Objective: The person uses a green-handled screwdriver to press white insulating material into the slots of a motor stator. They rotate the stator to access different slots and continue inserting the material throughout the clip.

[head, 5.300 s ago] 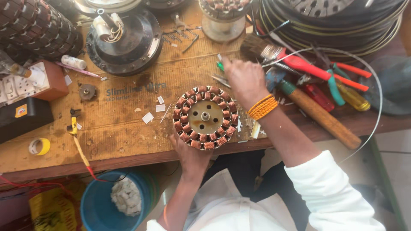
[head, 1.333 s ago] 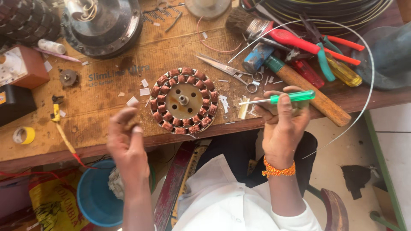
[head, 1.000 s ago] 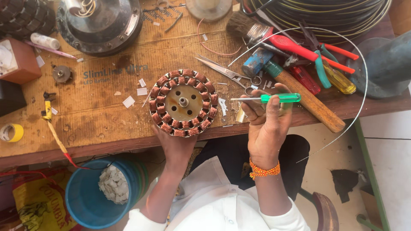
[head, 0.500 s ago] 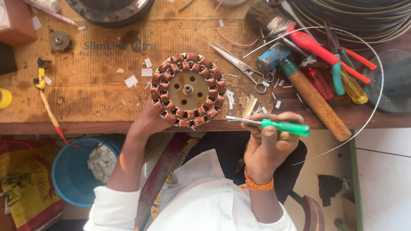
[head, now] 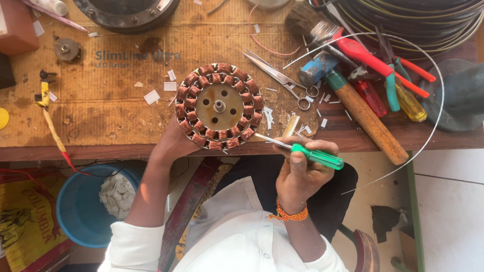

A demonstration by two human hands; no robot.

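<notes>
A round motor stator (head: pixel 219 106) with copper windings around a metal hub lies on the cardboard-covered workbench (head: pixel 101 121) near its front edge. My left hand (head: pixel 171 143) grips the stator's lower left rim. My right hand (head: pixel 302 168) holds a green-handled screwdriver (head: pixel 310 153), its thin metal shaft pointing left towards the stator's lower right edge, with the tip just short of the windings.
Scissors (head: pixel 282 80), a wooden-handled hammer (head: pixel 363 111), red-handled pliers (head: pixel 373 58), a paintbrush (head: pixel 307 22) and other screwdrivers lie right of the stator. Coiled wire (head: pixel 418 20) fills the far right. A blue bucket (head: pixel 85 206) of white scraps stands below the bench.
My right hand has picked up the green screwdriver and brought it down and left towards the stator. My left hand returned to the stator's rim. The view shifted closer over the bench edge.
</notes>
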